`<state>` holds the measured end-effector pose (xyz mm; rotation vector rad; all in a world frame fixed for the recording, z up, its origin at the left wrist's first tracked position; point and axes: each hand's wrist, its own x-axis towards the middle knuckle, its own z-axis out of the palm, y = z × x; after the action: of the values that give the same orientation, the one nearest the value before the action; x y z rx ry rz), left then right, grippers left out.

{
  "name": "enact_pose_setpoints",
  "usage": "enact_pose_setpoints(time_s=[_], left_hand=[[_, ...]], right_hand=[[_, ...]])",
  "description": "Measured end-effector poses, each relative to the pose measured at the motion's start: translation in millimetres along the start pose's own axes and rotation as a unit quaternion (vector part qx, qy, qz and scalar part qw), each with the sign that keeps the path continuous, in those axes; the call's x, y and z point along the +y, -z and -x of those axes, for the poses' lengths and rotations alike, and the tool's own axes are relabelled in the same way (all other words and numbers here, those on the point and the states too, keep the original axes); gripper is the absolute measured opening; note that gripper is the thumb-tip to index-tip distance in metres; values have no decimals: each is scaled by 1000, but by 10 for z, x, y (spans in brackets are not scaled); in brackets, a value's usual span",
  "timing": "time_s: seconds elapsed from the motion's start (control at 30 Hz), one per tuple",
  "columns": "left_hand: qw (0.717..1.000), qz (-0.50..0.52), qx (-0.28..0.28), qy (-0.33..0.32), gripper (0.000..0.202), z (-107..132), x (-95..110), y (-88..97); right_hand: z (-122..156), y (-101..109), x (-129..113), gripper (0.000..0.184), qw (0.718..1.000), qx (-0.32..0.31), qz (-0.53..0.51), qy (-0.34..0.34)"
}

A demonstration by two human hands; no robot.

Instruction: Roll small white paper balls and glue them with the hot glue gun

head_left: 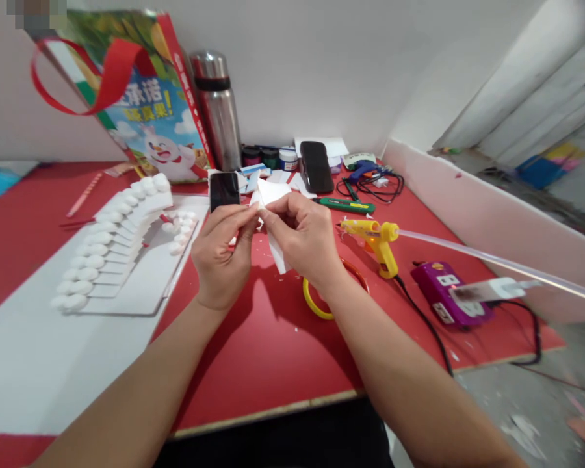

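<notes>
Both hands meet above the middle of the red table. My left hand is closed, its thumb and forefinger pinching the edge of a small white piece of paper. From the other side my right hand grips the same paper, fingers curled and thumb pressed in. Part of the paper stands up behind the fingertips and a strip hangs below them. The exact pinch point is partly hidden by the fingers. Under my right wrist lies a yellow and red ring, perhaps a tape roll.
A white model with cotton-like balls stands on a white board at left. A yellow glue gun with a long stick, a purple box and cables lie right. Behind are phones, a green cutter, a steel flask and a bag.
</notes>
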<state>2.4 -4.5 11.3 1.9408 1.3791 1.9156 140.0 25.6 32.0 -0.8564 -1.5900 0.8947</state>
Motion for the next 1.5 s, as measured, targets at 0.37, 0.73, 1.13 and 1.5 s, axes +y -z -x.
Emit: enact_pose_setpoints(time_s=[0.37, 0.73, 1.13, 1.5], left_hand=[[988, 81, -98, 83, 16, -104, -12, 78], [983, 90, -107, 120, 14, -128, 21, 108], [976, 96, -82, 179, 19, -118, -28, 117], [978, 84, -46, 183, 23, -60, -48, 38]], right_hand=[[-78, 115, 27, 19, 996, -77, -46, 12], [-246, 310, -75, 58, 800, -237, -366, -412], [-134, 178, -70, 27, 939, -168, -209, -215], [10, 50, -18, 15, 947, -62, 296, 111]])
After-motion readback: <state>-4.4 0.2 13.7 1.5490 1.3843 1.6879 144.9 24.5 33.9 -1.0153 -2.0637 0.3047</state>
